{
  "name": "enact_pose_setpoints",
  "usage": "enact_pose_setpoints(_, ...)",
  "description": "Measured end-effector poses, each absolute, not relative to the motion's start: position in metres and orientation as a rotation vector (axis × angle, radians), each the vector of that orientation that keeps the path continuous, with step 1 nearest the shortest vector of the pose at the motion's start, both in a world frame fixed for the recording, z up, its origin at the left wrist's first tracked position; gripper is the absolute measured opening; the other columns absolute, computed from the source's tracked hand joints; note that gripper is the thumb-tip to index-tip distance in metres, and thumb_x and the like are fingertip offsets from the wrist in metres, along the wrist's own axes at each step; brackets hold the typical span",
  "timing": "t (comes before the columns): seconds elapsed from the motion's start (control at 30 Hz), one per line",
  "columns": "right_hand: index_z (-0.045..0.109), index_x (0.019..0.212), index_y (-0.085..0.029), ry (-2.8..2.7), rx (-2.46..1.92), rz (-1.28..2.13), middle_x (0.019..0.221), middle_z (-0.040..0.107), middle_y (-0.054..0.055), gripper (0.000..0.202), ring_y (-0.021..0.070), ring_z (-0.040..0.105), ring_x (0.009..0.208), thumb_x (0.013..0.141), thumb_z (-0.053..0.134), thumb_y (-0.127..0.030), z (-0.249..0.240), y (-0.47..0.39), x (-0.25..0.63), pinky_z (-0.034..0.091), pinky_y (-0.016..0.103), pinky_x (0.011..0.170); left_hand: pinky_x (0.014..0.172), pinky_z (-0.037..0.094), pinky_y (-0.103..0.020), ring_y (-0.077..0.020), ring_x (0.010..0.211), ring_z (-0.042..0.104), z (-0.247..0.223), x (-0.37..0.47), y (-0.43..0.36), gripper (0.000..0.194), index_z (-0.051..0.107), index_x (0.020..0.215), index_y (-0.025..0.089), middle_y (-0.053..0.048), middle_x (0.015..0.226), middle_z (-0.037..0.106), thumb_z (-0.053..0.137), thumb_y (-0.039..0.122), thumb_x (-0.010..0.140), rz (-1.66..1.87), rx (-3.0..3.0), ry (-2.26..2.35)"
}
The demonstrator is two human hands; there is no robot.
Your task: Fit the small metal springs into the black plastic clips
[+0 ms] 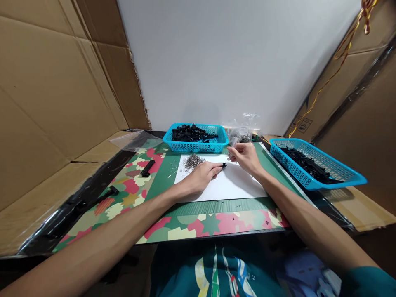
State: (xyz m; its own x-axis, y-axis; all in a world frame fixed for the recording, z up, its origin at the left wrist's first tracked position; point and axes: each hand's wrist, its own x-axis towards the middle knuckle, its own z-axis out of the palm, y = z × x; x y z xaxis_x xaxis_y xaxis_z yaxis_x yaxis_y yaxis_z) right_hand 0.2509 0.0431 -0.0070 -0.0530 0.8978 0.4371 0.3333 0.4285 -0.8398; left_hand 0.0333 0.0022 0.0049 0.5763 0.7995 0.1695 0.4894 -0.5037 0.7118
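Observation:
My left hand (202,176) rests over a white sheet (235,187), its fingers closed on a small black part (224,165) that sticks out past the fingertips. To the right and slightly farther off, my right hand (244,156) is pinched on a small clear plastic piece (234,142), too small to make out exactly. A pile of tiny metal pieces (194,161) lies on the sheet's far left corner, just beyond my left hand.
A blue basket (198,146) of black parts stands behind the sheet, another blue basket (346,181) at the right. Clear bags (244,134) sit behind my right hand. Black parts (147,168) lie at left. Cardboard walls (55,82) flank the table.

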Motion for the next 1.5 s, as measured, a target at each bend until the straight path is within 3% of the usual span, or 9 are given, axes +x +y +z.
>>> enact_pose_setpoints(0.23, 0.063, 0.062, -0.017, -1.561, -1.175, 0.758, 0.067, 0.076, 0.014, 0.052, 0.0232, 0.075, 0.059, 0.083, 0.075, -0.062, -0.012, 0.042, 0.245, 0.06, 0.03, 0.055, 0.065, 0.031, -0.034, -0.0179, 0.066, 0.048, 0.005, 0.034, 0.002, 0.039, 0.056, 0.079, 0.019, 0.0, 0.07, 0.052, 0.041, 0.042, 0.107, 0.645, 2.203, 1.021)
enact_pose_setpoints(0.4, 0.061, 0.062, -0.018, -1.542, -1.194, 0.746, 0.067, 0.075, 0.013, 0.047, 0.0231, 0.074, 0.057, 0.086, 0.072, -0.058, -0.014, 0.04, 0.241, 0.059, 0.031, 0.055, 0.064, 0.03, -0.034, -0.0172, 0.064, 0.046, 0.005, 0.035, 0.001, 0.039, 0.052, 0.076, 0.02, 0.0, 0.07, 0.053, 0.042, 0.041, 0.107, 0.658, 2.197, 0.995)
enact_pose_setpoints(0.63, 0.063, 0.058, -0.019, -1.674, -1.21, 0.441, 0.059, 0.073, 0.009, 0.042, 0.0202, 0.069, 0.057, 0.091, 0.068, -0.043, -0.014, 0.04, 0.239, 0.05, 0.029, 0.062, 0.064, 0.03, -0.033, -0.017, 0.065, 0.046, 0.002, 0.035, 0.004, 0.037, 0.053, 0.076, 0.019, 0.001, 0.069, 0.051, 0.043, 0.039, 0.106, 0.672, 2.194, 0.996)
enact_pose_setpoints(0.83, 0.064, 0.06, -0.018, -1.683, -1.203, 0.407, 0.059, 0.072, 0.008, 0.039, 0.0192, 0.065, 0.055, 0.09, 0.068, -0.041, -0.016, 0.038, 0.24, 0.046, 0.028, 0.06, 0.066, 0.031, -0.034, -0.017, 0.066, 0.046, 0.003, 0.034, 0.003, 0.038, 0.049, 0.072, 0.02, 0.0, 0.068, 0.052, 0.044, 0.039, 0.105, 0.657, 2.168, 1.005)
enact_pose_setpoints(1.17, 0.064, 0.06, -0.018, -1.673, -1.268, 0.314, 0.06, 0.069, 0.006, 0.035, 0.0167, 0.06, 0.055, 0.087, 0.07, -0.04, -0.022, 0.04, 0.239, 0.042, 0.026, 0.055, 0.067, 0.032, -0.033, -0.0174, 0.067, 0.048, -0.004, 0.033, 0.008, 0.039, 0.052, 0.069, 0.019, -0.001, 0.068, 0.053, 0.046, 0.037, 0.103, 0.695, 2.146, 0.983)
enact_pose_setpoints(1.5, 0.063, 0.06, -0.018, -1.693, -1.248, 0.266, 0.057, 0.065, 0.003, 0.034, 0.0142, 0.053, 0.052, 0.086, 0.069, -0.039, -0.024, 0.037, 0.238, 0.037, 0.026, 0.055, 0.067, 0.034, -0.032, -0.018, 0.069, 0.048, -0.006, 0.034, 0.007, 0.033, 0.064, 0.078, 0.017, -0.002, 0.071, 0.056, 0.048, 0.035, 0.101, 0.716, 2.15, 0.962)
